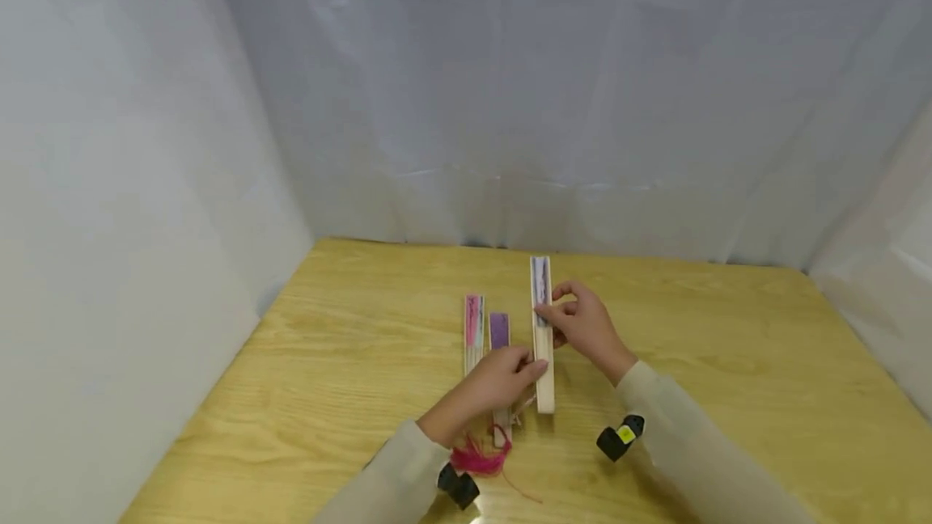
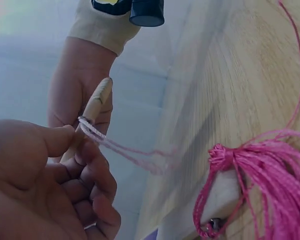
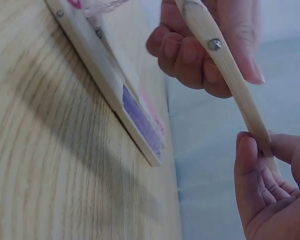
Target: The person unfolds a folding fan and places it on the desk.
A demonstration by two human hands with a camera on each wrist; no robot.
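Note:
Both hands hold a folded hand fan (image 1: 544,386) with pale wooden ribs and a white and bluish-purple leaf, raised above the table. My left hand (image 1: 498,382) pinches it near its lower, riveted end, where a pale pink cord (image 2: 125,147) hangs from the fan. Higher up, the thumb and fingers of my right hand (image 1: 586,326) grip the fan's edge. Two more folded fans lie side by side on the table to the left: a pink and white one (image 1: 474,322) and a purple one (image 1: 499,330). My left hand and forearm partly cover them.
A bright pink tassel (image 1: 479,458) spreads on the wooden table (image 1: 349,362) beside the left wrist, at the near end of the purple fan. Pale sheeting (image 1: 495,103) hangs behind the table and along both sides. Each wrist bears a small black camera.

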